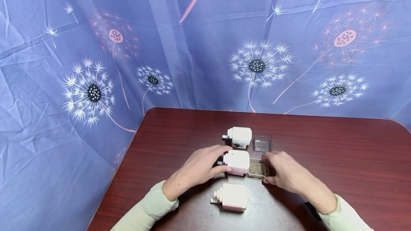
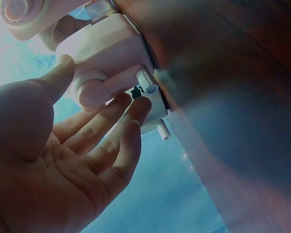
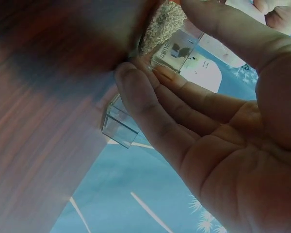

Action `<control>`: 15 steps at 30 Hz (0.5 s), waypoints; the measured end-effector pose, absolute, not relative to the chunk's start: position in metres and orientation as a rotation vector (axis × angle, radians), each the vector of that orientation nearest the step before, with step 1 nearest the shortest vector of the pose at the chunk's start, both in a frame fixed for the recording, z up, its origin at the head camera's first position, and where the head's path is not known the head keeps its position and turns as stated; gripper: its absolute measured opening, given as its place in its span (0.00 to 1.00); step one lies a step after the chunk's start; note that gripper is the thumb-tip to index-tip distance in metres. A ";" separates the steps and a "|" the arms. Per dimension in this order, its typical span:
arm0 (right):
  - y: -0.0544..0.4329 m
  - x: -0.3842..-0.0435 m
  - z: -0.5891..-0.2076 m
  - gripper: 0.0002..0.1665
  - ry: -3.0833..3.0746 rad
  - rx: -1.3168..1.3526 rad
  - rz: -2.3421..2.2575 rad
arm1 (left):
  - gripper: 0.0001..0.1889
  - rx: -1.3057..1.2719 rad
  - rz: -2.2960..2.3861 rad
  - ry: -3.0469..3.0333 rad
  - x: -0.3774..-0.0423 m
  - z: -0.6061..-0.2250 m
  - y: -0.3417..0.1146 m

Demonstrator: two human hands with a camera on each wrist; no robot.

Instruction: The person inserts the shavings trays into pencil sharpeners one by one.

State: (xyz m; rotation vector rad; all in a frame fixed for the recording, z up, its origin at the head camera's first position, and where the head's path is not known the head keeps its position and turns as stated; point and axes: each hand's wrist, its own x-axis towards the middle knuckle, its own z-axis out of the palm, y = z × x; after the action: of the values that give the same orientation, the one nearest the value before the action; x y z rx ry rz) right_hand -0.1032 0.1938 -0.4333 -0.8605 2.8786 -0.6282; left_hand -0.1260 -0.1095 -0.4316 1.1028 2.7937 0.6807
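Note:
A pale pink crank pencil sharpener (image 1: pixel 238 161) lies in the middle of a row of three. My left hand (image 1: pixel 200 167) holds it at the crank end, thumb on the near side and fingers on the far side; in the left wrist view its crank (image 2: pixel 109 87) shows beside the fingers. At the sharpener's other end is a clear shavings drawer (image 1: pixel 257 169) full of brownish shavings (image 3: pixel 162 26). My right hand (image 1: pixel 287 172) pinches this drawer's outer end between thumb and fingers. Whether drawer and body are joined cannot be seen.
A white sharpener (image 1: pixel 241 136) with a dark print lies behind, with an empty clear drawer (image 1: pixel 262 143) to its right. Nearer me lies another pale pink sharpener (image 1: pixel 235 197). The dark red table (image 1: pixel 337 152) meets a blue dandelion-print cloth (image 1: pixel 205 63) at the back.

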 end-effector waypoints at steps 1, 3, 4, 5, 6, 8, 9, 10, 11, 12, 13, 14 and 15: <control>0.193 -0.103 -0.433 0.28 2.879 -0.865 -0.629 | 0.32 1.101 0.680 2.794 -0.126 -0.432 -0.110; 0.192 -0.104 -0.434 0.28 2.881 -0.873 -0.626 | 0.32 1.106 0.680 2.797 -0.126 -0.432 -0.110; 0.191 -0.104 -0.434 0.28 2.882 -0.879 -0.623 | 0.32 1.110 0.679 2.799 -0.126 -0.432 -0.110; 0.190 -0.105 -0.434 0.28 2.883 -0.882 -0.623 | 0.32 1.112 0.679 2.801 -0.126 -0.432 -0.110; 0.190 -0.105 -0.434 0.28 2.883 -0.884 -0.622 | 0.32 1.114 0.679 2.802 -0.126 -0.432 -0.110; 0.189 -0.105 -0.434 0.27 2.884 -0.893 -0.621 | 0.32 1.116 0.678 2.803 -0.126 -0.433 -0.110; 0.189 -0.106 -0.434 0.27 2.884 -0.895 -0.621 | 0.32 1.113 0.678 2.802 -0.126 -0.433 -0.110; 0.188 -0.106 -0.434 0.27 2.883 -0.896 -0.624 | 0.32 1.109 0.678 2.801 -0.126 -0.433 -0.110; 0.188 -0.106 -0.434 0.27 2.883 -0.895 -0.624 | 0.32 1.105 0.677 2.800 -0.126 -0.433 -0.110; 0.188 -0.106 -0.434 0.27 2.882 -0.896 -0.625 | 0.32 1.104 0.676 2.801 -0.126 -0.433 -0.110; 0.188 -0.106 -0.434 0.27 2.882 -0.893 -0.626 | 0.32 1.101 0.676 2.800 -0.126 -0.433 -0.109; 0.188 -0.106 -0.434 0.27 2.883 -0.891 -0.626 | 0.32 1.099 0.676 2.800 -0.126 -0.433 -0.109; 0.187 -0.106 -0.434 0.27 2.883 -0.889 -0.626 | 0.32 1.097 0.676 2.800 -0.126 -0.433 -0.109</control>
State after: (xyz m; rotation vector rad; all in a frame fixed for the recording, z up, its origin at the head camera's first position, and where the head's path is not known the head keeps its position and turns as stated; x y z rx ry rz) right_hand -0.1062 0.1873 -0.4341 -0.8887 2.8827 -0.6264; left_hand -0.1260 -0.1095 -0.4326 1.0968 2.7996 0.6765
